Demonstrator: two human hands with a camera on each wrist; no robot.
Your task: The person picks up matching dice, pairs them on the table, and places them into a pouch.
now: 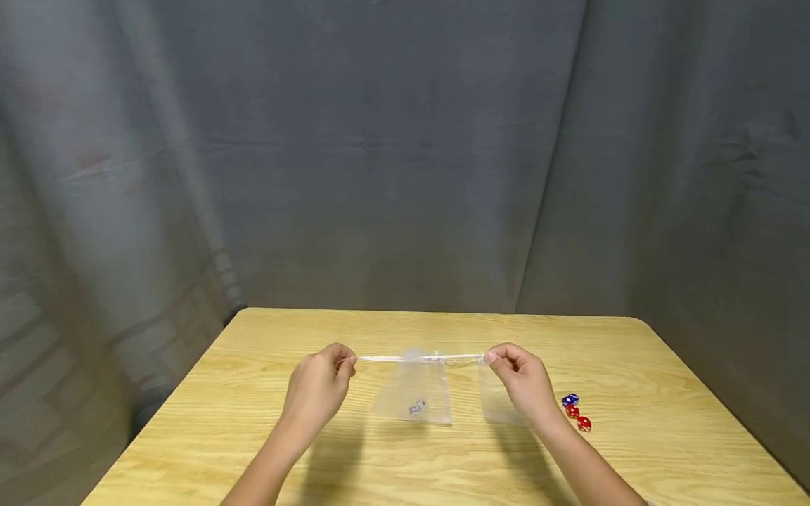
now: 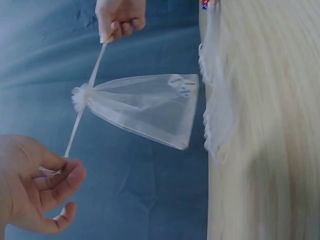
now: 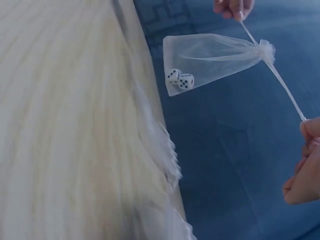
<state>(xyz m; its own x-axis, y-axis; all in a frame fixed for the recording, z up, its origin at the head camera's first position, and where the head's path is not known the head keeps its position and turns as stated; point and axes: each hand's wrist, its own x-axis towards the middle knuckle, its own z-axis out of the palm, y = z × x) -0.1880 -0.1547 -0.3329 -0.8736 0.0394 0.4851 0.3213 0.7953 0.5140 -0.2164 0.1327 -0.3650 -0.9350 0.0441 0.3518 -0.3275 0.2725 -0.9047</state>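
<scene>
A sheer white drawstring bag [image 1: 414,393] hangs between my hands, its neck gathered tight on the white drawstring [image 3: 285,90]. At its bottom corner lie two white dice [image 3: 180,79], seen through the mesh in the right wrist view. My left hand [image 1: 319,383] pinches one end of the drawstring between thumb and fingers. The opposite end is pinched by my right hand [image 1: 522,379]. The string runs straight and taut from hand to hand, with the bag's gathered mouth near its middle.
Another sheer white bag [image 1: 496,400] lies flat on the wooden table [image 1: 266,344], partly behind my right hand. Two blue dice [image 1: 569,400] and two red dice [image 1: 583,424] sit right of that hand. A grey curtain [image 1: 380,176] stands behind the table.
</scene>
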